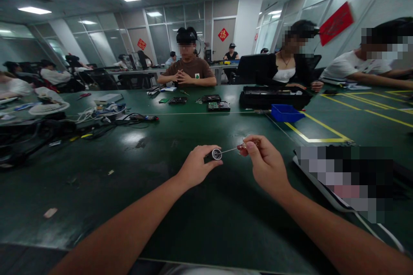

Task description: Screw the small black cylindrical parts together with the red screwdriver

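Between the thumb and fingers of my left hand is a small dark cylinder, its round silvery end turned toward my right. My right hand grips a screwdriver by its reddish, see-through handle. The thin metal shaft points left, and its tip is at the cylinder's open end. How deep the tip sits is too small to tell. Both hands are held above the green table.
Tangled cables lie at the left. Drive-like parts sit ahead, with a long black casing and a blue bin to their right. A pixelated object lies at the near right. People sit across the table and at the right.
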A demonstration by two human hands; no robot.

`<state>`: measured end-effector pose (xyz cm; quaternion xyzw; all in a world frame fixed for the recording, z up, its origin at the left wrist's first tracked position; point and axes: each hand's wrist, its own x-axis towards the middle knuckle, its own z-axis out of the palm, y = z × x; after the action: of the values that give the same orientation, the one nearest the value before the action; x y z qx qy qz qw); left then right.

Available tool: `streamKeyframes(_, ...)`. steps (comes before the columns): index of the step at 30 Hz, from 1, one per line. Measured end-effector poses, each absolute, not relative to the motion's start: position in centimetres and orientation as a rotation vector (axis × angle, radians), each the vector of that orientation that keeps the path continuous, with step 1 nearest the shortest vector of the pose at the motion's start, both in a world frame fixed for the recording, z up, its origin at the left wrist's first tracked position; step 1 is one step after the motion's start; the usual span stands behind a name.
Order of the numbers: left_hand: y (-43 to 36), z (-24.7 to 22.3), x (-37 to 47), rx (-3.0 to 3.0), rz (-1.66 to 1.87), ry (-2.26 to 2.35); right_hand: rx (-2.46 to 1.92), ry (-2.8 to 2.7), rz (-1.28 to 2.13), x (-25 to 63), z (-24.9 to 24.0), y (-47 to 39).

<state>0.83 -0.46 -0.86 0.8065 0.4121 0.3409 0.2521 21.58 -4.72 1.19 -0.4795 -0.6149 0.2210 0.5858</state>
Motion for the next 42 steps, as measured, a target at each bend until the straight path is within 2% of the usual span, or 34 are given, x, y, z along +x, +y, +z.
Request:
streamKeyframes(6, -0.5, -0.7, 0.8, 2.226, 0.917, 1.156, -1.279, -1.614, 0.297, 21.9, 2.0, -5.4)
streamKeyframes(21, -0.7, -0.8, 1.0, 2.279, 0.858, 1.154, -1.254, -1.611, 0.306, 21.7, 1.4, -5.0)
streamKeyframes(26, -0.6, -0.8, 0.9, 2.204, 0.949, 1.24, -1.188, -1.461, 0.562, 21.6, 1.0, -4.3)
streamKeyframes(32, -0.4, -0.6, 0.6, 2.344, 0.895, 1.101, -0.99, -1.065, 1.003, 22.3, 0.7, -2.7)
streamKeyframes(42, -0.5, -0.3, 0.5, 2.285, 0.94, 1.172, -1.083, -1.332, 0.597, 22.2, 0.8, -3.7)
